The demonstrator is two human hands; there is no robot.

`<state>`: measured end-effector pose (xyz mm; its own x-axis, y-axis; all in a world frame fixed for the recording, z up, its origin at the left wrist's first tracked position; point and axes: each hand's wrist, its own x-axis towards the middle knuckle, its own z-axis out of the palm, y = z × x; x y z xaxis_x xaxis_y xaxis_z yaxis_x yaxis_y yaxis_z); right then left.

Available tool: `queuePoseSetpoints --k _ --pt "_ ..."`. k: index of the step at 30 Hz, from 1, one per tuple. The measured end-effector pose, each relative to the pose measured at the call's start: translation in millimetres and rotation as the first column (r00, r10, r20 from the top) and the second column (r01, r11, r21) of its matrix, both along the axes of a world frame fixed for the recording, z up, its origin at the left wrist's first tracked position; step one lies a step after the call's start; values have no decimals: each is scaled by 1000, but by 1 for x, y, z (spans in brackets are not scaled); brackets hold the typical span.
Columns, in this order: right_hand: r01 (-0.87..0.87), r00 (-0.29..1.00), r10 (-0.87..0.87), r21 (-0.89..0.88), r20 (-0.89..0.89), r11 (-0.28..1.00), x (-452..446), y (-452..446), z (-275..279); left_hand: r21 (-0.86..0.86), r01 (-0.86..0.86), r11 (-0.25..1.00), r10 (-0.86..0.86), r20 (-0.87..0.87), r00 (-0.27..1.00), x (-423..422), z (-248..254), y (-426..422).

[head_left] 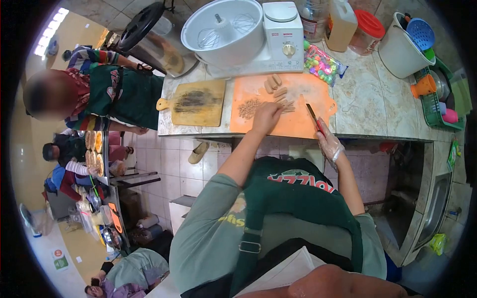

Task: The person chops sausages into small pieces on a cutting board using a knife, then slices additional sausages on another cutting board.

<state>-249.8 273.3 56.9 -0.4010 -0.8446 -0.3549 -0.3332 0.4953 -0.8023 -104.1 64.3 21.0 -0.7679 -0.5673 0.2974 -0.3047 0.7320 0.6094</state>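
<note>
An orange cutting board [313, 89] lies on the tiled counter in front of me. My left hand [267, 117] has its fingers curled down onto thin sausage strips [287, 106] at the board's middle. Left of those fingers is a pile of diced sausage [248, 108]. Several uncut sausage pieces [273, 82] rest toward the board's far edge. In my right hand [330, 145], covered by a clear plastic glove, is a knife with a red handle [320, 128]. Its blade points up and away, right of the strips and apart from them.
A wooden board [198, 103] lies to the left. Behind stand a white stand mixer [283, 39], a candy bag [323, 64], a red-lidded jar [367, 27] and a utensil bucket [400, 44]. A dish rack [439, 107] is at far right. Co-workers, one in a green apron [126, 89], are at left.
</note>
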Motion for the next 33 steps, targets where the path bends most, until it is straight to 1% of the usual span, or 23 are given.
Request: queuePoseSetpoints --k 1,5,8,10,11,13,14,16,17,18,19,20,21,22,23,24,25,26,27,29,32,33 --pt "3 1000 -3 14 -9 1000 1 -1 1 -62 22 998 -25 -43 999 -5 -3 0" --pt "7 1000 -7 13 17 1000 1 -2 0 -118 12 993 -22 -88 996 -20 -3 5" --pt "-3 1000 4 44 -21 999 1 -5 4 -85 52 995 -57 -58 997 -24 -1 7" --pt "-33 990 35 14 -138 999 2 -8 5 -180 38 983 -37 8 999 -24 -4 5" --pt "-30 990 31 14 -140 999 4 -10 10 -180 41 983 -41 6 999 -24 2 7" --pt "-37 986 58 137 -155 990 8 -18 23 -177 -16 984 23 42 999 -23 13 13" --pt "-34 986 56 136 -157 990 10 -22 26 -178 -14 984 21 41 999 -23 12 13" --pt "-17 984 50 196 -168 980 12 -30 31 -118 -32 992 40 65 997 -24 11 13" --pt "-9 970 19 39 -242 999 11 -30 8 -120 -31 992 38 64 997 -25 11 13" --pt "-9 970 19 40 -241 999 11 -33 8 -113 -77 991 82 46 996 -25 10 14" --pt "-19 967 46 110 -251 994 12 -40 8 -106 -123 987 127 29 992 -26 10 15" --pt "-28 963 74 178 -259 984 13 -47 11 -104 -123 987 127 30 991 -25 8 15" --pt "-28 963 75 182 -258 983 16 -51 15 -60 -105 993 107 31 994 -25 7 13" --pt "-56 960 118 241 -254 969 18 -56 22 -16 -88 996 88 32 996 -24 5 10" --pt "-84 955 162 299 -247 950 20 -58 25 -13 -88 996 89 35 995 -22 5 9" --pt "-84 955 162 299 -247 951 21 -57 21 18 -47 999 47 30 998 -21 6 6" --pt "-102 950 167 246 -263 964 23 -54 12 49 -7 999 6 25 1000 -19 6 5" --pt "-121 944 172 192 -280 974 24 -53 10 48 -9 999 8 25 1000 -18 7 3" --pt "-123 945 175 193 -278 973 24 -52 10 69 16 997 -17 18 1000 -17 8 3" --pt "-35 969 55 85 -242 996 22 -49 12 91 38 995 -39 11 999 -15 9 3" --pt "-55 963 89 135 -255 989 19 -49 10 108 14 994 -16 20 1000 -14 8 4" --pt "-57 963 91 136 -255 989 19 -49 10 71 10 997 -11 15 1000 -14 5 5"
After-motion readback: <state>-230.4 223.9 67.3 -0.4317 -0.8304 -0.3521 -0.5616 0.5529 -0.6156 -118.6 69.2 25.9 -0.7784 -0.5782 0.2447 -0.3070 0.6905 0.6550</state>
